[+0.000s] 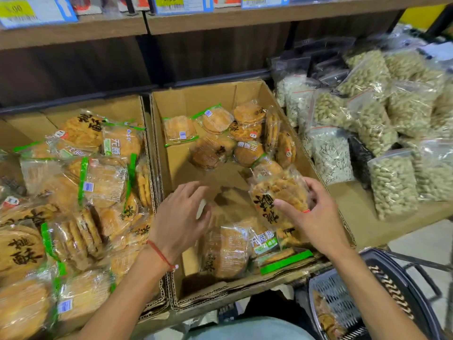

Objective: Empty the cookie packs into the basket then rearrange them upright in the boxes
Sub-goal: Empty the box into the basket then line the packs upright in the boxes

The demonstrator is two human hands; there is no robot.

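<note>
Two cardboard boxes sit side by side on a low shelf. The left box (147,133) is heaped with clear cookie packs (103,182). The right box (169,173) is partly filled, with packs at its back and front. My right hand (316,217) grips a cookie pack (277,197) with black characters, held tilted over the right side of that box. My left hand (181,217) hovers with relaxed fingers over the middle of the right box, holding nothing. A dark plastic basket (397,273) stands at the lower right with a few packs inside.
Bags of peanuts and seeds (372,114) are piled on the shelf right of the boxes. A wooden shelf with price labels (181,3) runs overhead. Bare cardboard floor shows in the middle of the right box.
</note>
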